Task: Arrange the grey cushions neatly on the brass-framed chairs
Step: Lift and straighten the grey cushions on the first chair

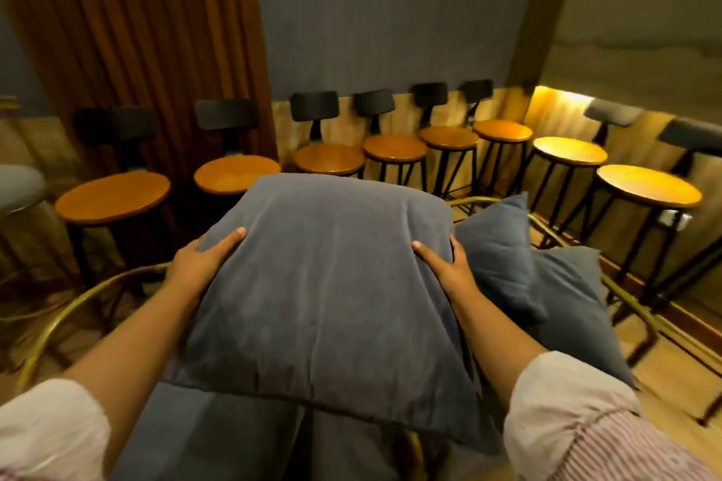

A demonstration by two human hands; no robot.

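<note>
Two hands, left hand (pixel 203 258) and right hand (pixel 445 266), fingers (pixel 230 238) clamped on opposite edges of the grey cushion (pixel 328 285); I'd say to keep it square over the brass-framed chair (pixel 70 308).

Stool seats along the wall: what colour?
Orange-brown wood on the stool seats, with black backrests; the head view, the only one, shows it.

both arms reach forward, sleeves rolled up past the forearms. left hand (pixel 203 260) and right hand (pixel 445 266) are spread flat with fingers pointing ahead, pressing in from opposite sides, thumbs lying on top, palms facing each other.
</note>
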